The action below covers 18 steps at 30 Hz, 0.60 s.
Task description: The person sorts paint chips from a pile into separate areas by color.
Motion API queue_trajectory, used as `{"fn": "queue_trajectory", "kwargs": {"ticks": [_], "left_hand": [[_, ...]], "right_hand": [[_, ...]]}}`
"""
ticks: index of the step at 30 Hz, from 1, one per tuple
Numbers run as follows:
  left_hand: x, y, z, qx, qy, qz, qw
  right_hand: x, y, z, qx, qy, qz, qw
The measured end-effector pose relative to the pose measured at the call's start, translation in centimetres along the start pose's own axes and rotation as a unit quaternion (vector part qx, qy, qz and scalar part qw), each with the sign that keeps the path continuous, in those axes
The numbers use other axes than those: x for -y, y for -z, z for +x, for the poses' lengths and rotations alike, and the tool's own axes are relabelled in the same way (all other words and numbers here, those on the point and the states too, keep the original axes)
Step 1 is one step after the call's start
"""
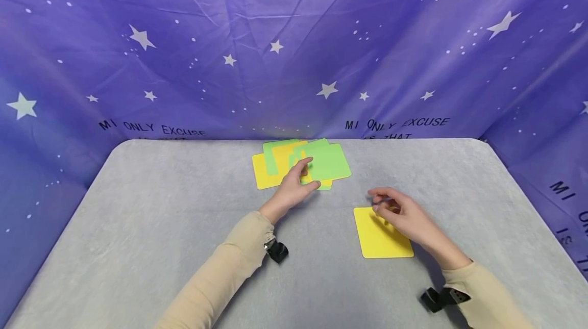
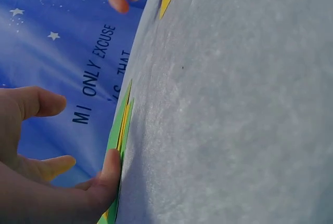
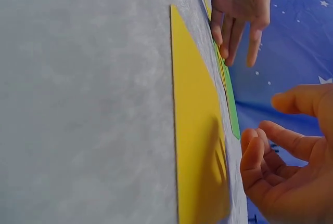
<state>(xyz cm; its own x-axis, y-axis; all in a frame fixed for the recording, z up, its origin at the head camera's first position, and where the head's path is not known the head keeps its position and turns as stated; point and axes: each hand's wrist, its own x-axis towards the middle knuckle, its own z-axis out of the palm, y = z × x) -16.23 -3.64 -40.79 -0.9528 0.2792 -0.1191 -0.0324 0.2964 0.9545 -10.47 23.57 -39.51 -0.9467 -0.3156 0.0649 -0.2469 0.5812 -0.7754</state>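
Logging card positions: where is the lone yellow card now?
In the head view, the lone yellow card lies on the table to the lower right of the card pile, partly beneath the right hand.

Head view: the left bare-hand grip (image 1: 291,186) masks the 6 o'clock portion of the overlapping stack of flat green and yellow cards (image 1: 329,162); lower layers are covered, card count indeterminate. The right bare-hand grip (image 1: 405,217) conceals the 1 o'clock corner of the single flat yellow square card (image 1: 383,243). The left beige fabric sleeve (image 1: 216,273) is cut off at 7 o'clock. The single card is cut off at 12 o'clock, left wrist view, and 6 o'clock, right wrist view.
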Motion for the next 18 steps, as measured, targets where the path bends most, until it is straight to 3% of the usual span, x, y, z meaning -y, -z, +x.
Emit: {"fn": "queue_trajectory", "kwargs": {"ticks": [9, 18], "left_hand": [[0.4, 0.5, 0.1, 0.002, -0.003, 0.005, 1.0000], [0.7, 0.6, 0.3, 0.011, 0.001, 0.013, 0.9999]], "right_hand": [[0.4, -0.7, 3.8, 0.015, 0.003, 0.042, 0.9990], [0.1, -1.1, 7.4, 0.018, -0.006, -0.015, 0.9997]]}}
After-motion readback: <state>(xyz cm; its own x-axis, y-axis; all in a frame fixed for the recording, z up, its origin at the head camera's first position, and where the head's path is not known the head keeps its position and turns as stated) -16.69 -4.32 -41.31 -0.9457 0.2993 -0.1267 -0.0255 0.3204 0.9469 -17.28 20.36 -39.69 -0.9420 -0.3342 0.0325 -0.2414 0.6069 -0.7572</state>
